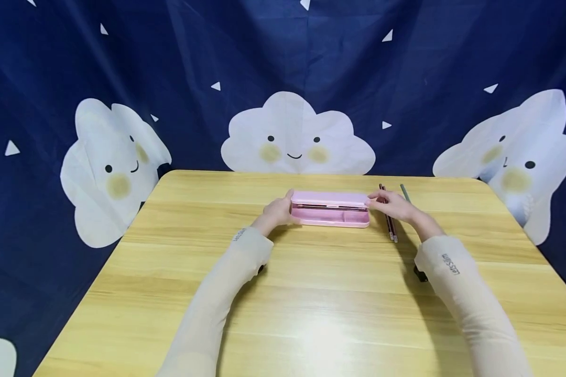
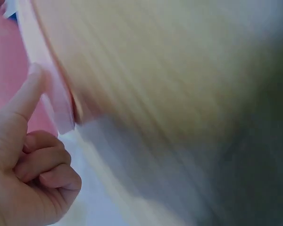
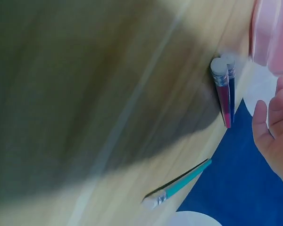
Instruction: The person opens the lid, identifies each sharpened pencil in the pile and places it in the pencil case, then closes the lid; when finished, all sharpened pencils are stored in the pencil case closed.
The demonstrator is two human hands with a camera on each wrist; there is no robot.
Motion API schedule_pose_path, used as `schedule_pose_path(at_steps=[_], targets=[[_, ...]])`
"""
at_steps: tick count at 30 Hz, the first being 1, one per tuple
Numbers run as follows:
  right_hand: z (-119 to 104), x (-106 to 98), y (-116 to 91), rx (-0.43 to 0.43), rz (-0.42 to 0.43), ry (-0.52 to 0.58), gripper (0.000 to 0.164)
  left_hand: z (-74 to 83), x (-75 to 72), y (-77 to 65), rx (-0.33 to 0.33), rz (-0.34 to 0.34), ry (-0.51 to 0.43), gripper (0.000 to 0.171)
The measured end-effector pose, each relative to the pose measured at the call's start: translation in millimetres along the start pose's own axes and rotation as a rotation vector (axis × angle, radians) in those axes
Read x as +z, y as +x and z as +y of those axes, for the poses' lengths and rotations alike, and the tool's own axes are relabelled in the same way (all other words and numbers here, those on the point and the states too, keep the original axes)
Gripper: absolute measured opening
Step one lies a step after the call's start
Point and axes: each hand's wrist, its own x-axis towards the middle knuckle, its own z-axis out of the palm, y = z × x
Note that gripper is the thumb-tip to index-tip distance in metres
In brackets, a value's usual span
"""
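Observation:
A pink pencil case [image 1: 356,219] lies lengthwise near the table's far edge, its lid [image 1: 330,198] raised part way. Inside, a dark pencil [image 1: 311,207] rests along the back, and a small divider marks off the right end. My left hand [image 1: 279,210] grips the case's left end; in the left wrist view one digit presses along the pink wall [image 2: 56,101] while other fingers curl below. At the lid's right corner, my right hand [image 1: 392,205] pinches the edge with its fingertips. The right wrist view shows its outer fingers [image 3: 260,117] loosely bent; the thumb is hidden there.
Two dark red pencils [image 1: 390,228] with eraser ends lie just right of the case, partly under my right hand. Farther right is a green pencil [image 1: 405,192]. A dark blue curtain [image 1: 193,63] with white clouds hangs behind the wooden table [image 1: 339,293].

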Motion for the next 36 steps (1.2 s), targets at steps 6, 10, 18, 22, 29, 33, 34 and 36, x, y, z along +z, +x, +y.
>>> schedule_pose_path(at_steps=[6, 10, 18, 22, 29, 33, 34, 36], targets=[[3, 6, -4, -0.008, -0.107, -0.066, 0.063, -8.8, -10.7, -1.5, 0.129, -0.065, -0.157, 0.087], [5, 9, -5, -0.008, -0.156, -0.064, 0.073, -13.0, -14.9, -3.7, 0.171, -0.118, -0.209, 0.074], [2, 14, -3, -0.03, -0.219, -0.077, 0.081, -15.7, -10.6, -7.9, 0.147, -0.182, -0.159, 0.068], [0, 13, -3, -0.029, -0.242, -0.089, 0.08, -15.3, -8.3, -7.5, 0.143, -0.185, -0.128, 0.07], [-3, 12, -2, -0.019, -0.251, -0.086, 0.079, -8.6, -11.2, -9.9, 0.098, -0.15, -0.121, 0.071], [-2, 14, -6, 0.013, -0.267, -0.12, 0.08, -5.0, -8.6, -13.7, 0.082, -0.161, -0.116, 0.07], [-2, 15, -8, 0.016, -0.273, -0.132, 0.08, -4.4, -7.4, -14.4, 0.08, -0.167, -0.122, 0.07], [-2, 15, -10, 0.027, -0.285, -0.149, 0.081, -3.6, -5.4, -15.5, 0.079, -0.171, -0.125, 0.07]])
